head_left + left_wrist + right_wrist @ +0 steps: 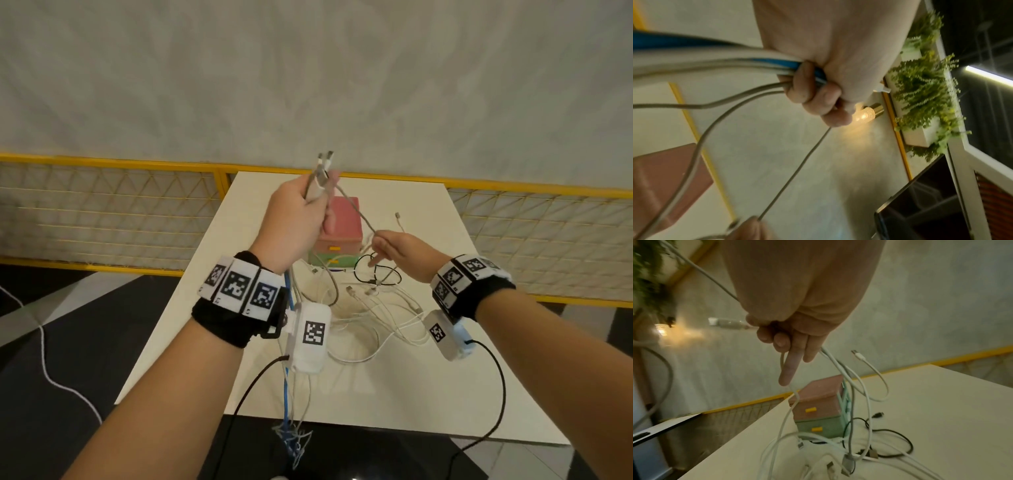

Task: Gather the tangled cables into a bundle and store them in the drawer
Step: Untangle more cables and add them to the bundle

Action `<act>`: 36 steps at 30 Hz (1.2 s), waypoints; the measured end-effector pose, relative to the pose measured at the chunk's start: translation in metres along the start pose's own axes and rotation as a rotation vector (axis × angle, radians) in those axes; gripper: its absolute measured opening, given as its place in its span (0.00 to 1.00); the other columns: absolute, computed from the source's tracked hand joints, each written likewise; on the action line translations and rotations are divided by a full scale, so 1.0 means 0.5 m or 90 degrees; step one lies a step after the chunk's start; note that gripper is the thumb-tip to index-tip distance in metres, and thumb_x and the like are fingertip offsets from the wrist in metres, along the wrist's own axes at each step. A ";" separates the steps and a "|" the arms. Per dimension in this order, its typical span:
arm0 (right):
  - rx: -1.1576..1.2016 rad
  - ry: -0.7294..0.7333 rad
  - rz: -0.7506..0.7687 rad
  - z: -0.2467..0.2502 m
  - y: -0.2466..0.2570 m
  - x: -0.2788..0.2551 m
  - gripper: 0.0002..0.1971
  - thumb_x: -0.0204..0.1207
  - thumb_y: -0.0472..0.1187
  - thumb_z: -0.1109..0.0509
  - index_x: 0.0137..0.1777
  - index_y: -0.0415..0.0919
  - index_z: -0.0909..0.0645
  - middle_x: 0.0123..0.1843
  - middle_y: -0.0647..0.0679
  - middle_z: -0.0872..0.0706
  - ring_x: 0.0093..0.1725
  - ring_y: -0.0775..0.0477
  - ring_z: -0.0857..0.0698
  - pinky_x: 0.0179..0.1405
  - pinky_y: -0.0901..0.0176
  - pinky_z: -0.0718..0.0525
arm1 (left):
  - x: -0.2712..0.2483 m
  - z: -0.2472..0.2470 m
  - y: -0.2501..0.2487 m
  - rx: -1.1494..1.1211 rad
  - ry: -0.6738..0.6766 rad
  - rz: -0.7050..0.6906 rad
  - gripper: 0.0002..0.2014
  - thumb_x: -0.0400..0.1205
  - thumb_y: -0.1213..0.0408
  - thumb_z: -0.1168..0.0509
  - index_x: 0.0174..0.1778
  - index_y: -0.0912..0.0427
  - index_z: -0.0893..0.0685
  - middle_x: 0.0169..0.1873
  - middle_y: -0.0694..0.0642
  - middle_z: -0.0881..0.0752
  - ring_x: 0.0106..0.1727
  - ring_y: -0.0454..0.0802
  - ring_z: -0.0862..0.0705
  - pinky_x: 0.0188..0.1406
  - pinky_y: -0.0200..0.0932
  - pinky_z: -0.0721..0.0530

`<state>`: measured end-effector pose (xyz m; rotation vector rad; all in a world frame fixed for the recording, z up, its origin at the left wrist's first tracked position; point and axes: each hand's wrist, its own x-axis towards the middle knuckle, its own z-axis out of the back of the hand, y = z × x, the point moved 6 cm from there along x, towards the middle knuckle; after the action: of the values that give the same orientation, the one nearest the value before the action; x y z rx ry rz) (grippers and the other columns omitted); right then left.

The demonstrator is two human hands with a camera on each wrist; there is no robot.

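My left hand is raised above the white table. It grips a bundle of cables with the plugs sticking up; a blue cable and pale ones hang from it past the near edge. My right hand pinches a thin grey cable that runs from the left fist, and white cables trail from its fingers. A tangle of white cables and a black cable lies on the table. Behind stands the drawer unit, pink over green, both drawers shut.
A yellow-framed mesh fence runs behind the table, with a grey wall above it. Dark floor lies left of and in front of the table, with a white cord on it. A wall lamp and hanging plants show above.
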<state>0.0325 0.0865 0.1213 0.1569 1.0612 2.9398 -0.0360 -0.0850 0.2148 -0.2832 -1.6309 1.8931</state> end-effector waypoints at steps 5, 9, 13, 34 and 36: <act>-0.013 -0.016 -0.068 0.016 -0.056 -0.004 0.17 0.87 0.44 0.51 0.35 0.47 0.33 0.35 0.51 0.23 0.49 0.50 0.10 0.41 0.67 0.24 | 0.013 0.067 -0.022 -0.139 -0.130 -0.008 0.15 0.88 0.54 0.41 0.36 0.53 0.23 0.22 0.48 0.26 0.18 0.40 0.25 0.17 0.33 0.32; -0.010 -0.017 -0.103 0.034 -0.075 -0.001 0.17 0.87 0.44 0.51 0.35 0.44 0.32 0.35 0.48 0.23 0.48 0.49 0.09 0.36 0.70 0.26 | 0.016 0.106 -0.010 -0.108 -0.239 0.001 0.14 0.90 0.55 0.43 0.42 0.55 0.19 0.19 0.53 0.19 0.13 0.43 0.30 0.15 0.34 0.34; -0.032 0.005 -0.068 0.028 -0.037 0.017 0.16 0.87 0.44 0.49 0.36 0.50 0.30 0.35 0.54 0.22 0.45 0.52 0.09 0.40 0.62 0.26 | 0.004 0.064 -0.026 -0.001 -0.178 -0.081 0.16 0.89 0.70 0.47 0.57 0.40 0.25 0.36 0.61 0.14 0.15 0.36 0.24 0.23 0.30 0.29; -0.074 0.048 -0.094 -0.004 -0.025 0.037 0.13 0.87 0.44 0.47 0.49 0.46 0.21 0.45 0.47 0.17 0.45 0.49 0.18 0.45 0.66 0.25 | 0.009 -0.030 0.055 0.230 0.189 0.092 0.06 0.88 0.64 0.41 0.56 0.53 0.19 0.31 0.64 0.10 0.10 0.36 0.28 0.13 0.30 0.33; -0.072 0.035 -0.040 0.000 0.018 0.049 0.11 0.87 0.42 0.46 0.45 0.51 0.25 0.40 0.60 0.21 0.40 0.64 0.22 0.39 0.76 0.27 | 0.000 -0.066 0.092 0.232 0.236 0.134 0.06 0.88 0.61 0.39 0.58 0.49 0.21 0.30 0.63 0.10 0.10 0.38 0.29 0.14 0.34 0.33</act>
<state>0.0082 0.0804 0.1291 0.0415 0.8858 2.9535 -0.0327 -0.0603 0.1641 -0.6269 -1.0241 2.0976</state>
